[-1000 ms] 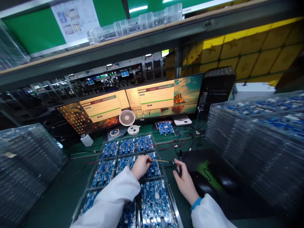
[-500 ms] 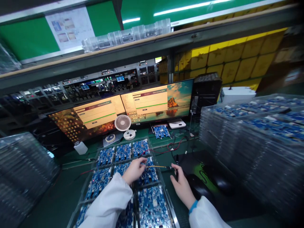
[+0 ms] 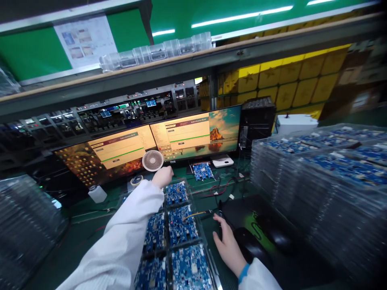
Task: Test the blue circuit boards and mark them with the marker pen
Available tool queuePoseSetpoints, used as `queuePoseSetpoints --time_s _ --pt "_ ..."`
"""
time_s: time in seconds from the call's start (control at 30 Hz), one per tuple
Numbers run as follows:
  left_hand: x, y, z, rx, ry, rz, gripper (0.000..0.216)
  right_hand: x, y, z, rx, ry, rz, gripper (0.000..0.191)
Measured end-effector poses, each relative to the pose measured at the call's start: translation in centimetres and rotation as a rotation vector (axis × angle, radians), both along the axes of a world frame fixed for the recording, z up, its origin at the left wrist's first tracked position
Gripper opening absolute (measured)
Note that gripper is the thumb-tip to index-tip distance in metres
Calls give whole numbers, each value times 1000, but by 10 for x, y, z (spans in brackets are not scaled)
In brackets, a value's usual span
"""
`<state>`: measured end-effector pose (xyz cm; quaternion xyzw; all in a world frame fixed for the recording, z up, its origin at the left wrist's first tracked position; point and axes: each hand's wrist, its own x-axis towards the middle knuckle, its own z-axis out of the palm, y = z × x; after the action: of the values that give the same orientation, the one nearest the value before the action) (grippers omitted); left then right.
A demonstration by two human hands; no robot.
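Here, blue circuit boards (image 3: 178,227) fill a clear tray (image 3: 208,257).

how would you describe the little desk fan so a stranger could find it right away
Start at the two wide monitors at the back of the green bench. Where their screens meet stands the small fan, just above the left hand. It is the only round, white-grilled thing there.

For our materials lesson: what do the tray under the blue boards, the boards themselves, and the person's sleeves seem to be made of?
Tray: probably thin clear plastic; the green bench shows through and its rim glints.
Blue circuit boards: likely rigid laminate with a glossy blue coating, dotted with small metallic parts.
Sleeves: seemingly matte white woven fabric, with soft folds along the arm up to the left hand.
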<state>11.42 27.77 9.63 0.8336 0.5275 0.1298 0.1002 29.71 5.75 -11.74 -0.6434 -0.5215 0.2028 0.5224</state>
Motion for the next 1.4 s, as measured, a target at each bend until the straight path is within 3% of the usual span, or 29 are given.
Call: queuePoseSetpoints --time_s 0.1,0.17,0.3,0.4,0.5,0.57,0.77,1.03,1.2,1.4 --pt "19 2 4 183 -35 101 38 0 0 0 6 -26 1 38" --pt "28 2 -5 206 -42 126 40 -1 1 -1 8 -38 2 38" --pt "28 3 -44 49 -30 49 30 -1 1 -3 -1 -54 2 37" --pt "10 1 -73 -96 -57 -21 54 -1 0 -2 -12 -66 3 37" --pt "-17 -1 -91 -207 -78 -23 67 -2 -1 -1 -20 -75 9 37" --pt "-34 -2 -97 -270 -52 -19 54 -4 -1 0 -21 -79 14 37" --pt "-75 -2 -93 -281 79 -53 12 -8 -2 -3 -25 -90 30 35" --pt "-127 -7 -74 -320 46 -69 7 -8 0 -10 -35 -111 30 35" --pt "-111 -23 -76 -331 -211 -111 16 -8 0 -11 -23 -126 28 33" --pt "-82 -45 -98 -423 -526 -30 27 -6 -2 -8 -21 -172 17 33"
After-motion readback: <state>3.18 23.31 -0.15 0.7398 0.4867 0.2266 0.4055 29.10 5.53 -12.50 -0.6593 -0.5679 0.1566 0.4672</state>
